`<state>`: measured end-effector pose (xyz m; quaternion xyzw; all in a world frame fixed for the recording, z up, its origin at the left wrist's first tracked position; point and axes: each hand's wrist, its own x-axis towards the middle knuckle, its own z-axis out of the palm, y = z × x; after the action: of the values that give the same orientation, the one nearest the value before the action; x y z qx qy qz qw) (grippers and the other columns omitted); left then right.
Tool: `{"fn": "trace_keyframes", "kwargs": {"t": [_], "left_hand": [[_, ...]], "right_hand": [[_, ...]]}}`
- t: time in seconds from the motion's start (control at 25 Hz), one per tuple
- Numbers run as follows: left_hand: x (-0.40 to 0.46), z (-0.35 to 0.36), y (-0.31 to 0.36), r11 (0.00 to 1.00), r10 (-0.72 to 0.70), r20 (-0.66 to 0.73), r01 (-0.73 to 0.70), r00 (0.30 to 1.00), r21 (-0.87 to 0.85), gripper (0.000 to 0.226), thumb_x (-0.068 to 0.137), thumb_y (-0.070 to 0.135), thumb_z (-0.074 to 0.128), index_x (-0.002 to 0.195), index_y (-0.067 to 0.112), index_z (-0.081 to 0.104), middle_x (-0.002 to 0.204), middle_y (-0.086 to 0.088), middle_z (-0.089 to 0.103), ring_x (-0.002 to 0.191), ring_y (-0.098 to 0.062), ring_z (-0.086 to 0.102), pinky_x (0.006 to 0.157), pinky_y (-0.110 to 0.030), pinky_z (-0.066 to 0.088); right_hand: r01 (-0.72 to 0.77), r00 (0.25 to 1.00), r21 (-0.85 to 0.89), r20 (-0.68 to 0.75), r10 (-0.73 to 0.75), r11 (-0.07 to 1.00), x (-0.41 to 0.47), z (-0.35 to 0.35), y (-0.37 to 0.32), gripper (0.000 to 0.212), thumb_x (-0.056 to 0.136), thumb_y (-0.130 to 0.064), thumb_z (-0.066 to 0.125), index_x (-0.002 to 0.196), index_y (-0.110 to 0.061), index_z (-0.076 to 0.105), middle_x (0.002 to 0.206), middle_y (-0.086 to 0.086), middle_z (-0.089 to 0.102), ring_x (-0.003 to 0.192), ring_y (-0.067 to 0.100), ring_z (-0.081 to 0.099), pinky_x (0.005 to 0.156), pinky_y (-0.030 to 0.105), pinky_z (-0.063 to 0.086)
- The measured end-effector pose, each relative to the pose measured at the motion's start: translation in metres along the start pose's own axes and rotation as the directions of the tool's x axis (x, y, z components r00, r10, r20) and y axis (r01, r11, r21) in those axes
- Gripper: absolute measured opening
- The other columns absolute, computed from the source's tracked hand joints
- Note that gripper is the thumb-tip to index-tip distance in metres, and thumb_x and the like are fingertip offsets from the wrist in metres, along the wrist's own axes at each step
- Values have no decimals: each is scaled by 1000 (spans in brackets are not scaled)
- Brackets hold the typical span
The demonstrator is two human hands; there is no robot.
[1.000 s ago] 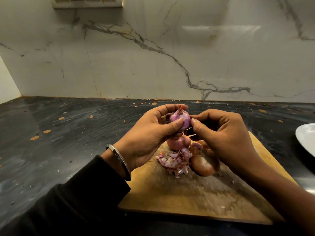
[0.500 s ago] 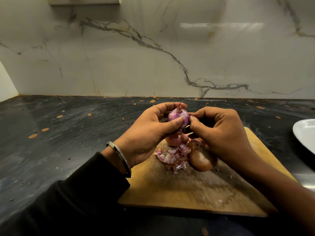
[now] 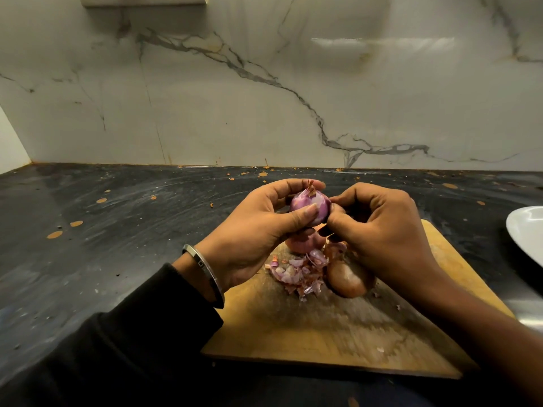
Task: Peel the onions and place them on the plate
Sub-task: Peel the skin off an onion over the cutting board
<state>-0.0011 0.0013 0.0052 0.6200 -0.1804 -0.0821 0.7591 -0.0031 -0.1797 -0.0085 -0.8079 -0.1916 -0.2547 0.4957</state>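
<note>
Purple onion [image 3: 309, 207]: my left hand [image 3: 252, 236] is gripping it above the cutting board's [image 3: 308, 333] far edge; right hand [image 3: 379, 230] fingertips are pinching its skin. Plate [image 3: 526, 230] is sitting at the bench's right edge.

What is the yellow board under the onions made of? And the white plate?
The board looks like wood: matte, yellowish-brown, with scuffed, worn patches. The plate looks like glazed ceramic, smooth and shiny white, though glossy plastic could look the same.
</note>
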Motion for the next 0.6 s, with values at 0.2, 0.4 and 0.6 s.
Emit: {"fn": "trace_keyframes", "kwargs": {"t": [0.2,0.4,0.6], "left_hand": [[1,-4,2,1000,12,6,-12,1000,-14,39,89,3,58,127,6,59,125,-24,63,94,-20,64,78,-25,57],[0,-7,8,999,14,50,-12,999,-32,34,97,3,49,130,8,57,128,-26,59,105,-25,59,85,-28,56],[0,-3,5,992,33,-13,-31,999,120,44,77,17,70,120,12,63,104,-9,68,94,-17,65,85,-30,57]], "right_hand": [[22,1000,-41,-5,-22,999,-2,-1,-2,7,89,-10,65,85,-11,70,70,3,72,65,15,72,61,48,58],[-12,1000,9,10,12,1000,1,-3,-3,7,91,-9,63,90,-10,70,74,4,73,67,14,73,65,49,59],[36,999,-29,34,-35,999,-1,0,-2,7,88,-14,62,85,-14,68,72,4,70,68,27,69,62,50,56]]}}
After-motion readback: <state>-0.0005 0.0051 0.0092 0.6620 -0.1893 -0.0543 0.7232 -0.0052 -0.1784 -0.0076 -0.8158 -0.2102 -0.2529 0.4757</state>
